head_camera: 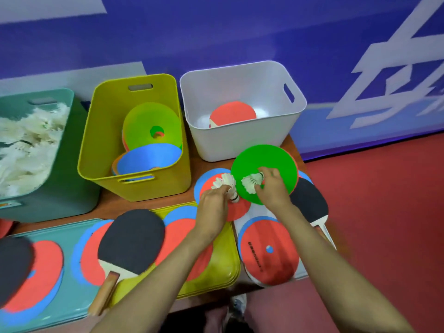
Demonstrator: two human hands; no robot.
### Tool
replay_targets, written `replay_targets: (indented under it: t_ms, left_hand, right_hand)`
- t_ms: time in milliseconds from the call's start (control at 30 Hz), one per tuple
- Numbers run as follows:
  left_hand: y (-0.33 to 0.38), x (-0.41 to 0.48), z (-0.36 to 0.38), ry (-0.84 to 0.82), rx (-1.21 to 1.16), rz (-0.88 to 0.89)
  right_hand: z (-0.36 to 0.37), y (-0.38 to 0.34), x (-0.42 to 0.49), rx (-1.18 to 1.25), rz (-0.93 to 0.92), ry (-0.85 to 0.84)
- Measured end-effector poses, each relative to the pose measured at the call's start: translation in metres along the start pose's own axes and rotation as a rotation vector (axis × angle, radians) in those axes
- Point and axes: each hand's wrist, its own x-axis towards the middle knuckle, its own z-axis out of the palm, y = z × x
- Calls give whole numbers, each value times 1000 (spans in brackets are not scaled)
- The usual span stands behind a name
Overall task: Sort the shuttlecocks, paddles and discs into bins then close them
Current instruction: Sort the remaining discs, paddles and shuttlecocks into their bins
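Observation:
My left hand (pixel 212 207) grips a white shuttlecock (pixel 225 182) above red and blue discs. Just to its right, my right hand (pixel 272 188) holds a second shuttlecock (pixel 251 183) over a green disc (pixel 276 159). At the back stand three open bins: a dark green bin (pixel 79 164) heaped with shuttlecocks, a yellow bin (pixel 101 131) with several discs, and a white bin (pixel 240 145) with a red paddle (pixel 231 114). A black paddle (pixel 132 241) lies in front of me, another black paddle (pixel 308 200) lies right of my right hand.
A teal lid (pixel 69 306), a yellow lid (pixel 223 260) and a white lid (pixel 252 277) lie along the table's front under loose red and blue discs (pixel 271 251). A third black paddle (pixel 13 265) sits at far left. A blue wall rises behind; red floor at right.

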Motion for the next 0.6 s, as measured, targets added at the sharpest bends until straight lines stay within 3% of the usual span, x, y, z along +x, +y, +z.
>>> replay_targets:
  t_ms: [133,267,433,600]
  left_hand:
    - [1,2,10,0,33,-41]
    - [-2,-2,8,35,0,-101]
    - [-6,-13,-12,148,-22,-76]
    - [-25,-43,-59,250,-55,-44]
  right_hand:
    - [11,1,22,-47,34,-159]
    - [13,0,26,-125,50,-111]
    - [-12,-27,9,-20,-96,-50]
    - [-33,-85,-32,133,-325,-221]
